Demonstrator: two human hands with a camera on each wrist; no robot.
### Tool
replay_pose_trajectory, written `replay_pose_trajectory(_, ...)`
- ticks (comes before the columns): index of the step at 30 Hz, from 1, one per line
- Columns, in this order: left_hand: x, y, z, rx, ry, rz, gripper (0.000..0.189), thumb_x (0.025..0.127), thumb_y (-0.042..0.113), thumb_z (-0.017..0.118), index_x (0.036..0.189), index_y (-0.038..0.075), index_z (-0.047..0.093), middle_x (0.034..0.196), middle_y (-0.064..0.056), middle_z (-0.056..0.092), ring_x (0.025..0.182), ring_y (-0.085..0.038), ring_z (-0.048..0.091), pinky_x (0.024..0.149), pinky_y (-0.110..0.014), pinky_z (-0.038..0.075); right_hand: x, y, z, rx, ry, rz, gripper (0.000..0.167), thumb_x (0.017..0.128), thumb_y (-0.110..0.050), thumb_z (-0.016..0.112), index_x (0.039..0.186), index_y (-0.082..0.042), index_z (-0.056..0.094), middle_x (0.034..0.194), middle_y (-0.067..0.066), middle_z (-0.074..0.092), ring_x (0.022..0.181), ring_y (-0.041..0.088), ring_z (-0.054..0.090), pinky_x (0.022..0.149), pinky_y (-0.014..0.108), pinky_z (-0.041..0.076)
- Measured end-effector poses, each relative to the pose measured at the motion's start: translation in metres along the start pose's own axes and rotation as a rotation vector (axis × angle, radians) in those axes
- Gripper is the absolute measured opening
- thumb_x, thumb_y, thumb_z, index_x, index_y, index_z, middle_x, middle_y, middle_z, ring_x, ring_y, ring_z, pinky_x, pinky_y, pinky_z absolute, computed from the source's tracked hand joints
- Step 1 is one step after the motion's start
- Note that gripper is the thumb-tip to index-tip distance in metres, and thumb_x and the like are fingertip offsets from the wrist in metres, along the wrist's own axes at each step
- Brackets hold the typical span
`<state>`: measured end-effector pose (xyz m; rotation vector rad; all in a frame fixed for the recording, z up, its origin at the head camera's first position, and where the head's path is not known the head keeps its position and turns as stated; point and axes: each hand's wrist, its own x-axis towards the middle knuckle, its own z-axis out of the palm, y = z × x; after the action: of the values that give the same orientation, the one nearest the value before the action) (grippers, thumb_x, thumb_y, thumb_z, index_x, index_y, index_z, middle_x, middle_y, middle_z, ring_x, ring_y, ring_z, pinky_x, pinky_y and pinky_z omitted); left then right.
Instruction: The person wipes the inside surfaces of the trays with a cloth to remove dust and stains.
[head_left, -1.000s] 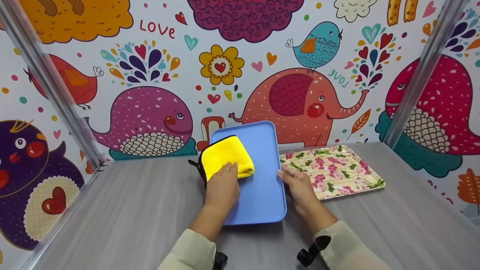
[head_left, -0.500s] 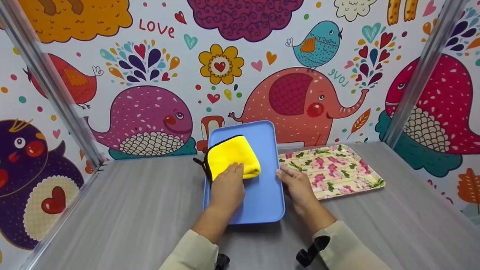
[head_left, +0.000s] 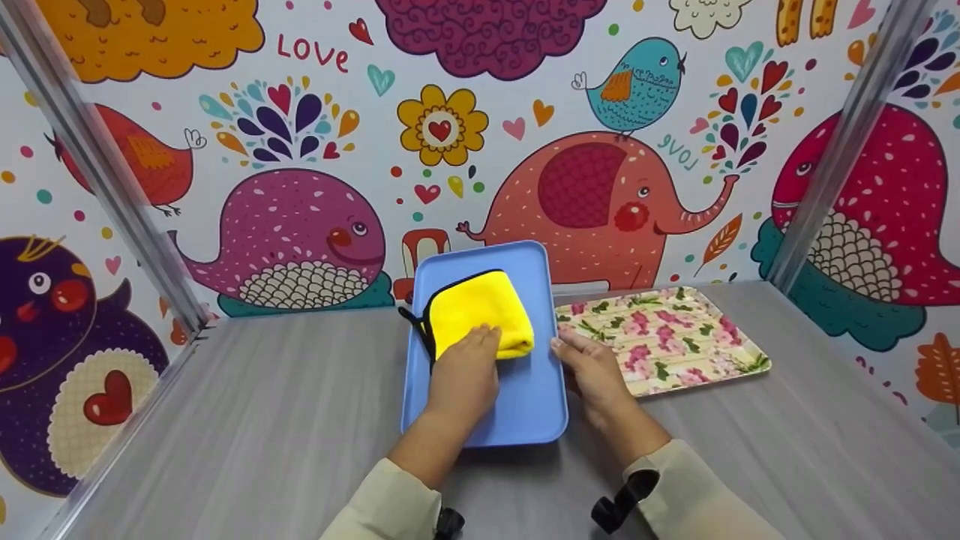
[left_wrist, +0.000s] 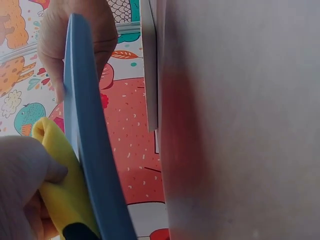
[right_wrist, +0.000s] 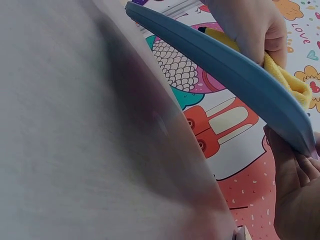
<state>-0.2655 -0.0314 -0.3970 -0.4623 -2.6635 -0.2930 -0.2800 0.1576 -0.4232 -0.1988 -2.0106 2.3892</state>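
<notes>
Nearest, the left hand pinches the near part of a folded yellow cloth between thumb and fingers, and the right hand, just to its right, holds the right rim of a blue rectangular tray. The tray is held up off the table, tilted, its long axis running near to far; it lies left of the right hand's grip and beneath the left hand. What seems to matter most is cloth against tray: the cloth lies on the far side of the left grip, flat against the tray's face, left of its right rim, with its black loop toward the left. The left hand is nearer the cloth. Farther right, beyond the right hand, a floral tray rests on the table.
</notes>
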Motion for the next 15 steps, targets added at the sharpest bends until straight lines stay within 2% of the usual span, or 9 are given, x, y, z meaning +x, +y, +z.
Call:
replay_pose_trajectory(7, -0.0009, 0.0048, -0.0014, -0.024, -0.035, 0.020, 0.045, 0.100, 0.020, 0.069, 0.144, 0.010, 0.063, 0.142, -0.007, 0.067, 0.134, -0.022, 0.063, 0.113, -0.038, 0.050, 0.0014, 0.0005, 0.0011, 0.028, -0.017, 0.007, 0.042, 0.103, -0.016, 0.064, 0.140, 0.002, 0.062, 0.114, 0.010, 0.079, 0.089, 0.013, 0.076, 0.080, 0.028, 0.063)
replay_pose_trajectory(15, -0.0014, 0.0097, -0.0017, -0.022, -0.062, 0.033, 0.045, 0.100, 0.022, 0.069, 0.145, 0.014, 0.062, 0.143, -0.003, 0.067, 0.136, -0.020, 0.062, 0.114, -0.038, 0.049, 0.0020, 0.0015, 0.0021, 0.016, -0.011, 0.015, 0.038, 0.103, -0.015, 0.062, 0.138, 0.001, 0.064, 0.116, 0.011, 0.078, 0.090, 0.013, 0.076, 0.080, 0.027, 0.063)
